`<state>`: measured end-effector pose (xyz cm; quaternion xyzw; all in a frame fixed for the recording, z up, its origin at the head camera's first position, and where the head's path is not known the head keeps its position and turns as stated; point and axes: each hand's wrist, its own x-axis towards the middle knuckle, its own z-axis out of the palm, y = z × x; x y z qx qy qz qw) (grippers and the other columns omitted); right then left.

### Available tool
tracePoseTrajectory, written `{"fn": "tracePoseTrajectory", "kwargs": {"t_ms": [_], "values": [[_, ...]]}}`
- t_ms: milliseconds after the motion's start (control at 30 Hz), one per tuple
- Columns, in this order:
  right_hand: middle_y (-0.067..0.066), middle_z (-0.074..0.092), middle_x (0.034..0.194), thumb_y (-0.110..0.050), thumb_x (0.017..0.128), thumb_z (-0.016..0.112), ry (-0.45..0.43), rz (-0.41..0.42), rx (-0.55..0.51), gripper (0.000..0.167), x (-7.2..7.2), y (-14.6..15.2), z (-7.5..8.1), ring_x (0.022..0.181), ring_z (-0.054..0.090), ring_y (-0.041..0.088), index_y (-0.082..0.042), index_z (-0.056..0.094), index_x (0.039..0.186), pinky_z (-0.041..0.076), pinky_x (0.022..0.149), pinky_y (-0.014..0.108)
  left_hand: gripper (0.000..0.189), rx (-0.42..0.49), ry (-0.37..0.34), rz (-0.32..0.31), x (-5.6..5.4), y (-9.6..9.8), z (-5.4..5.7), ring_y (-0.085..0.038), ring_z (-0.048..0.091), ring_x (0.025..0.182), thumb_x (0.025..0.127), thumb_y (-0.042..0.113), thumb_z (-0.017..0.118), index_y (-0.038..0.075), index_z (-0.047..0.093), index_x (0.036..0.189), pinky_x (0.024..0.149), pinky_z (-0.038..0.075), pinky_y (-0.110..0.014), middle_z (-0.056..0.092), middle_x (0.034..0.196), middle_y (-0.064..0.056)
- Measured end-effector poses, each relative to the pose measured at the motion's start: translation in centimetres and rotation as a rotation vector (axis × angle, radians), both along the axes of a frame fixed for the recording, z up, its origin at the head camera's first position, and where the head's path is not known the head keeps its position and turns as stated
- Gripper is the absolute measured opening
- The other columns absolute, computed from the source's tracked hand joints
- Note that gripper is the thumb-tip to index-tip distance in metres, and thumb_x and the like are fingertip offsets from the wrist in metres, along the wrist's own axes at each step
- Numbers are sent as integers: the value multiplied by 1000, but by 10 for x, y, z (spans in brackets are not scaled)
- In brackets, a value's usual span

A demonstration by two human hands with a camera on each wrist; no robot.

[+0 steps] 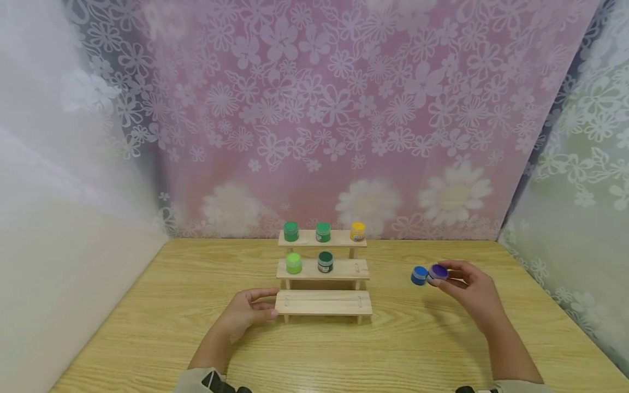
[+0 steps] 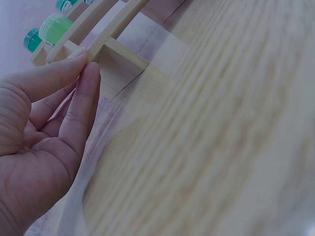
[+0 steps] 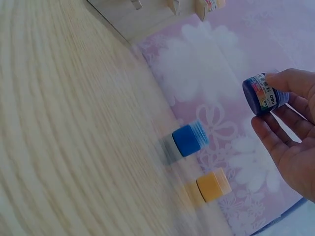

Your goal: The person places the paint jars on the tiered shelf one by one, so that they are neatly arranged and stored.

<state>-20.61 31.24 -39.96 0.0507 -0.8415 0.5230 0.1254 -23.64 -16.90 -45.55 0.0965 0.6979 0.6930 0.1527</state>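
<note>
A three-step wooden stand point(image 1: 324, 303) stands on the table. My left hand point(image 1: 248, 314) pinches the left end of its lowest step between thumb and fingers; the left wrist view shows this grip up close. Off to the right, my right hand point(image 1: 469, 289) holds a small purple paint jar point(image 1: 438, 272) by its sides, raised over the table. In the right wrist view its printed label faces the camera. Beside it a blue paint jar point(image 1: 419, 275) sits on the table. An orange-yellow jar point(image 3: 213, 185) stands near the blue one; in the head view it is hidden.
On the top step are two green jars point(image 1: 322, 232) and a yellow jar point(image 1: 357, 231). The middle step bears a lime green jar point(image 1: 294, 263) and a dark green jar point(image 1: 325, 262). Behind the wooden table point(image 1: 162, 333) hangs a pink flowered curtain point(image 1: 304, 120).
</note>
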Motion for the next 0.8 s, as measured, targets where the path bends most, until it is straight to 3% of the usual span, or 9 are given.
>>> {"fn": "tracePoseTrajectory", "kwargs": {"t_ms": [267, 800], "values": [[21, 55, 123, -23, 90, 74, -9, 73, -21, 51, 0, -18, 2, 97, 64, 4, -1, 56, 132, 56, 79, 28, 60, -4, -3, 2, 0, -1, 0, -24, 67, 94, 82, 2, 77, -4, 53, 137, 81, 56, -37, 65, 114, -18], [17, 60, 114, -21, 86, 77, -30, 152, -43, 44, -2, -46, -5, 96, 68, 14, -4, 62, 124, 57, 78, 28, 61, -17, 7, -1, 0, -1, 1, -23, 68, 92, 81, 2, 78, -4, 53, 137, 81, 56, -36, 67, 108, -15]]}}
